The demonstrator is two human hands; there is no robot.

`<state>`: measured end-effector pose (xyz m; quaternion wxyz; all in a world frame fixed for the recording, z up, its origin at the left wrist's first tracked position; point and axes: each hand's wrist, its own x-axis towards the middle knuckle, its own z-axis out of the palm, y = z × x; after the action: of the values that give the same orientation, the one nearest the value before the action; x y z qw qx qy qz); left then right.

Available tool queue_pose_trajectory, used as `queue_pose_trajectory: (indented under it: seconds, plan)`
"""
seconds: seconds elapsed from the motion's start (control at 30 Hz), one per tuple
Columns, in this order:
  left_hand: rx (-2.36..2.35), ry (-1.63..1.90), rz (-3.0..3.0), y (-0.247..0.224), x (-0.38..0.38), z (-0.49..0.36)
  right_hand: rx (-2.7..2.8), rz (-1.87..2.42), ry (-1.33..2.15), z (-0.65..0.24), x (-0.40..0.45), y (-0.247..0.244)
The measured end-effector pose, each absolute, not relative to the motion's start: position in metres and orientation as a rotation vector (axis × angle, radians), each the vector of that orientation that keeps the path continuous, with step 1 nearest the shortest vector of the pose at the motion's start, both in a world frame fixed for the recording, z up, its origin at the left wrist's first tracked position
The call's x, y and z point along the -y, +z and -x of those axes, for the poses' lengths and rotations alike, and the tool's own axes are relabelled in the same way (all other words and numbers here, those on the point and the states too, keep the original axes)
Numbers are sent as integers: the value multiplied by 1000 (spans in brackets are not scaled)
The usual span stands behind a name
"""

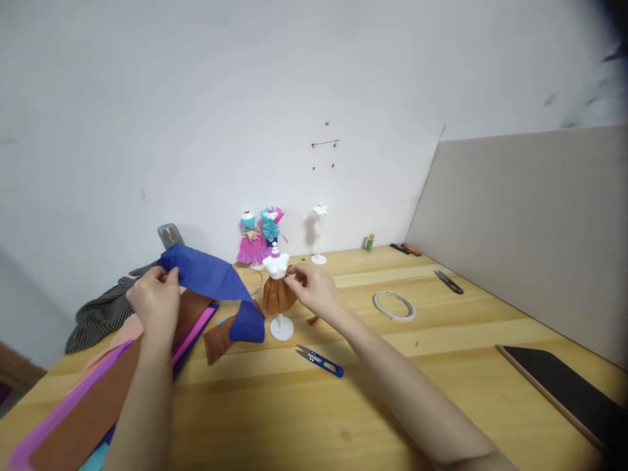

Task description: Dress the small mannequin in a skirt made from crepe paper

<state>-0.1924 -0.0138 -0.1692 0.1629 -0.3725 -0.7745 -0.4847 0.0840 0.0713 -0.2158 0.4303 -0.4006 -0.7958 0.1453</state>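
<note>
A long blue strip of fabric or crepe paper [209,275] is pinched at its left end by my left hand [156,296]. Its other end folds down onto the table beside a small white mannequin [277,264]. Around that mannequin's waist sits a gathered brown skirt [277,296]. My right hand [314,285] has thumb and fingers closed on the skirt's upper right edge. A brown scrap [218,340] lies under the blue strip's lower end. In front of the mannequin's round base are blue thread snips [320,361].
Two dressed mannequins [252,246] and a bare one [319,232] stand by the wall. Coloured sheets [83,409] and striped cloth [105,313] lie left. Rightward are a white tape ring [394,316], dark snips [448,282] and a dark tablet-like slab [559,386].
</note>
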Motion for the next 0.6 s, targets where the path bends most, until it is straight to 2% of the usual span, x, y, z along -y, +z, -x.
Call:
queue_pose_trajectory:
  seconds: [0.17, 0.33, 0.43, 0.6]
  plan:
    - [2402, -1646, 1449, -180, -4, 159, 1988, 883, 349, -79, -76, -224]
    - [2316, -1928, 2127, -190, -20, 114, 1961, 837, 364, -81, -77, -223]
    - [2275, -1898, 2215, -188, -20, 105, 1946, 833, 391, -83, -76, -220]
    - [2125, -1621, 2238, -179, -11, 98, 1959, 763, 410, -83, -74, -218]
